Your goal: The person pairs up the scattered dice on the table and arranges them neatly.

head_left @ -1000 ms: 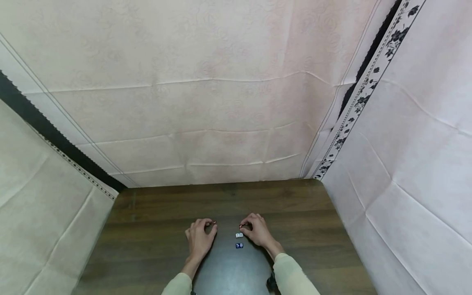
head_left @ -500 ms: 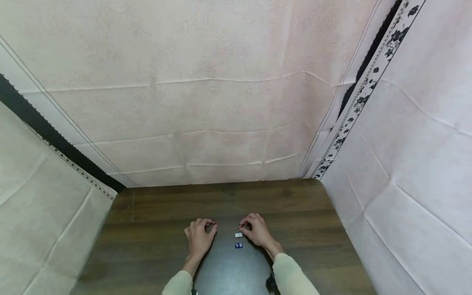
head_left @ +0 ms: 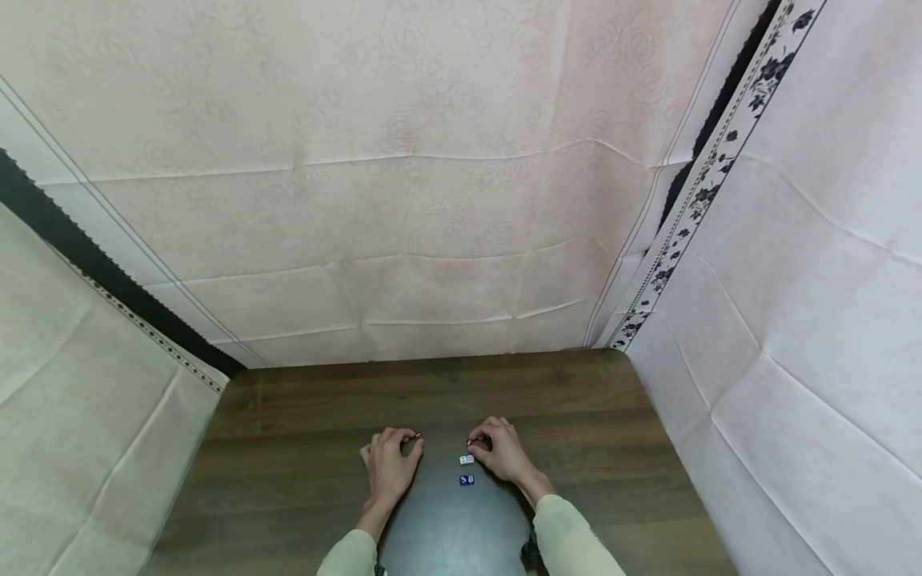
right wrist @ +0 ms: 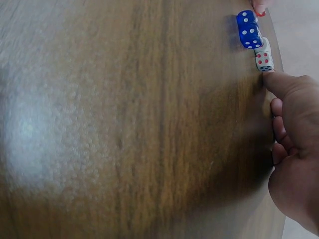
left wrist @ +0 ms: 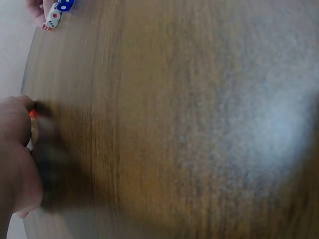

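Two small cubic dice (head_left: pixel 467 470), woodgrain tabletop (head_left: pixel 302 448)

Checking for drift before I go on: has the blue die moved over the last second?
No. The blue die sits in the same spot on the table, just below the white die.

Left hand (head_left: pixel 390 464) and right hand (head_left: pixel 506 453) rest apart, fingers apparently curled.

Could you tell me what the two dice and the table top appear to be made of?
The blue die and white die look like glossy moulded plastic: rounded corners, painted pips, small highlights. The table looks like dark wood or a wood-grain laminate, semi-gloss: its streaked grain carries a soft glare patch. Which of the two cannot be told.
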Demonstrator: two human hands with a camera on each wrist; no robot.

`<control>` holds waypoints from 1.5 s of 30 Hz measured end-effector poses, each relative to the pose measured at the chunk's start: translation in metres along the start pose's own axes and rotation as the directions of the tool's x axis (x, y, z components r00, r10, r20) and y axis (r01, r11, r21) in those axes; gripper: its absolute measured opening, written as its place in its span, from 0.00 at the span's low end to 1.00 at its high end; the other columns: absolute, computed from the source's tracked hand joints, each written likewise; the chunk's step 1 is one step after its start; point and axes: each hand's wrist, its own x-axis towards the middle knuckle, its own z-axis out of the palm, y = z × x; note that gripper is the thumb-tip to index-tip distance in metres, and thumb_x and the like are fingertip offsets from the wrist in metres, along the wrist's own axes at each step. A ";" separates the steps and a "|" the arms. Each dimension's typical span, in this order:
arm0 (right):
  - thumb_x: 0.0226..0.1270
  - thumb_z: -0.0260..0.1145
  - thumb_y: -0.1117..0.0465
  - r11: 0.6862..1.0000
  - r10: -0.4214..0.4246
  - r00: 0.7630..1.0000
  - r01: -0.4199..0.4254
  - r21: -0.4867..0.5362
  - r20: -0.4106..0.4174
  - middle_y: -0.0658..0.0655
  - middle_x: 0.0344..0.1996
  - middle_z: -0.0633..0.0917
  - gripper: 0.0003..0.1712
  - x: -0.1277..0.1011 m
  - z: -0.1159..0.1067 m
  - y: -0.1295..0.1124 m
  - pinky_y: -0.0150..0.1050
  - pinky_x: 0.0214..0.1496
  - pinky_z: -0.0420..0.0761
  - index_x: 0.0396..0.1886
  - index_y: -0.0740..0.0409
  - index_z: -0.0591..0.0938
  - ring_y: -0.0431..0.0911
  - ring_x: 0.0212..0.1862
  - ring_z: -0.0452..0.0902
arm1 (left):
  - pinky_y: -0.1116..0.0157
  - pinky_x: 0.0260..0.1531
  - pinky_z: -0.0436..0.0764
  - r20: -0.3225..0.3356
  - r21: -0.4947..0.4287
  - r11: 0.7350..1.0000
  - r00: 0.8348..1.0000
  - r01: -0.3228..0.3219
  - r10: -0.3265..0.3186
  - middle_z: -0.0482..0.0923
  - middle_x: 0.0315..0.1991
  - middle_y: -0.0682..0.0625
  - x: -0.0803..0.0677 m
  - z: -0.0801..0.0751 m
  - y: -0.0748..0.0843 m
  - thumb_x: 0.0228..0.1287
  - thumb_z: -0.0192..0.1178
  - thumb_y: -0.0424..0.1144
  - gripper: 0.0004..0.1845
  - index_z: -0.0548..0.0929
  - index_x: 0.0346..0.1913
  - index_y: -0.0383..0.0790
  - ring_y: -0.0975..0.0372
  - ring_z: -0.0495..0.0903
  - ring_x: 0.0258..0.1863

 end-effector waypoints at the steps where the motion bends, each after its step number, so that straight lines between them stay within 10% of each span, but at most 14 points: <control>1: 0.76 0.80 0.57 1.000 0.000 1.000 0.000 -0.001 0.000 0.46 0.45 0.87 0.03 0.000 0.000 0.000 0.49 0.63 0.73 0.44 0.46 0.93 0.43 0.51 0.77 | 0.40 0.53 0.66 0.005 -0.003 1.000 1.000 0.007 -0.007 0.90 0.41 0.43 0.000 0.000 0.000 0.65 0.83 0.39 0.08 0.95 0.42 0.42 0.43 0.83 0.44; 28: 0.76 0.80 0.57 1.000 -0.004 1.000 0.004 -0.011 -0.002 0.46 0.47 0.88 0.03 -0.002 0.003 0.003 0.51 0.64 0.74 0.44 0.45 0.93 0.43 0.52 0.78 | 0.41 0.54 0.65 0.030 0.013 1.000 0.999 0.012 -0.013 0.91 0.41 0.46 -0.001 -0.002 0.003 0.67 0.82 0.38 0.06 0.96 0.43 0.44 0.46 0.83 0.44; 45: 0.76 0.80 0.56 1.000 -0.003 1.000 0.003 -0.019 -0.008 0.46 0.46 0.88 0.03 0.000 0.000 0.000 0.51 0.63 0.75 0.44 0.45 0.93 0.44 0.52 0.79 | 0.48 0.56 0.64 0.250 -0.050 0.994 0.963 -0.094 0.103 0.92 0.45 0.54 0.002 0.009 0.028 0.72 0.79 0.43 0.05 0.97 0.48 0.52 0.55 0.85 0.47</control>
